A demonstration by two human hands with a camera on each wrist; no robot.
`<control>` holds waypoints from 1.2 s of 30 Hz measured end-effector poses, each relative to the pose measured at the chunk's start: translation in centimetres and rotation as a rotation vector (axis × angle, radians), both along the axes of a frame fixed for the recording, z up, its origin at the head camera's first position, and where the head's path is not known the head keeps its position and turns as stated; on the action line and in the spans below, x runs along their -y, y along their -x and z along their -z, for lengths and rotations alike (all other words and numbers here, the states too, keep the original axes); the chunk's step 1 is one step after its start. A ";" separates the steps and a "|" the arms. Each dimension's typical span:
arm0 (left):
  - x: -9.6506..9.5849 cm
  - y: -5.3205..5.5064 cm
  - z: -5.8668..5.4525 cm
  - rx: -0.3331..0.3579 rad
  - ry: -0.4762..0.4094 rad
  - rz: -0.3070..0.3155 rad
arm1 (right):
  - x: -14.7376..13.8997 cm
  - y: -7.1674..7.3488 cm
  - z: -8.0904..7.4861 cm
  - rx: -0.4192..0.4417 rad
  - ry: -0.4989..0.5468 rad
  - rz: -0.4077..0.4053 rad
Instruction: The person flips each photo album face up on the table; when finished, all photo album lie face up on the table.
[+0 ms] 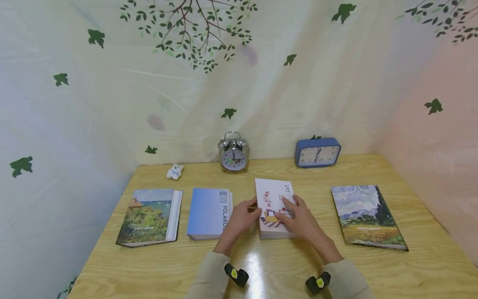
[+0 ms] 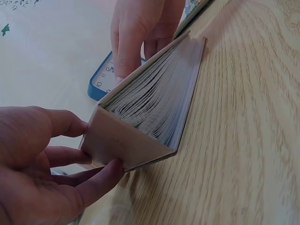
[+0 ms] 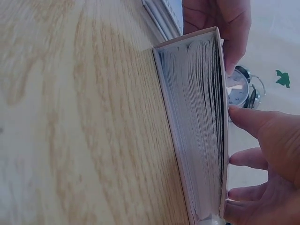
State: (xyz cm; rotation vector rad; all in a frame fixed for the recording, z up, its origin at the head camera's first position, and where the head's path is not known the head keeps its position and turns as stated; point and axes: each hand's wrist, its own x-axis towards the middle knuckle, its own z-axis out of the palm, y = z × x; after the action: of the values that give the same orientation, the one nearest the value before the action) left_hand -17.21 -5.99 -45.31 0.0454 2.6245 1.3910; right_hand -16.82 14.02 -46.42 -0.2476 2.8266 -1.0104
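Clock hours run round the white book (image 1: pixel 274 203); 12 points away from the person. Nearest: two pale sleeves (image 1: pixel 210 274), one toward 7, the other toward 5. Small black gadget (image 1: pixel 240 279) with a yellow mark at each cuff.

Next, the hands, both touching the white book. It lies on the wooden table (image 1: pixel 179 270), printed cover up, spine toward 9, thick block of leaves showing along the edge facing the person. Left hand (image 1: pixel 242 218) at 9: thumb by the cover's edge, fingers bent, tips against the spine; whether that is a true grasp, cannot tell. Right hand (image 1: pixel 302 218) at 4: loosely spread, thumb and fingertips resting on the cover.

Same row: blue book (image 1: pixel 207 211) at 9, near the left hand. Seaside album (image 1: pixel 149 216) farther out on that line, page edges showing on its right. Field-painting album (image 1: pixel 367 216) at 3, well apart from the right hand.

Farther back: white toy bear (image 1: pixel 174 172) at 10; silver bell clock (image 1: pixel 234 155) at 11, upright; blue clock (image 1: pixel 318 153) at 1, upright.

Farthest, at 12: pale wall cloth (image 1: pixel 269 91), leafy branches and dark green shapes.
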 end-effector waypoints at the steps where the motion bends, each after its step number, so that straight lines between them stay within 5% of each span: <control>1: 0.0 0.0 0.0 0.000 -0.008 0.001 | 0.0 0.0 0.0 -0.005 -0.001 -0.002; 18: 1.2 -0.4 0.3 0.049 -0.099 -0.034 | 0.7 -0.7 0.3 -0.100 0.001 -0.063; 29: 0.1 -0.3 -1.1 -0.171 -0.152 -0.241 | -2.5 -1.0 0.3 -0.127 0.071 0.007; 36: -1.9 -0.5 -2.3 -0.191 -0.212 -0.175 | -6.0 -1.4 0.1 -0.167 0.072 0.046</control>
State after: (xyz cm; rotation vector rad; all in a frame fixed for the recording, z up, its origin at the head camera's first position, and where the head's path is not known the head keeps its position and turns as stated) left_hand -16.66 -4.08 -43.05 -0.0275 2.6729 1.8046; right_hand -15.44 20.07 -46.50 -0.2889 2.9602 -1.1544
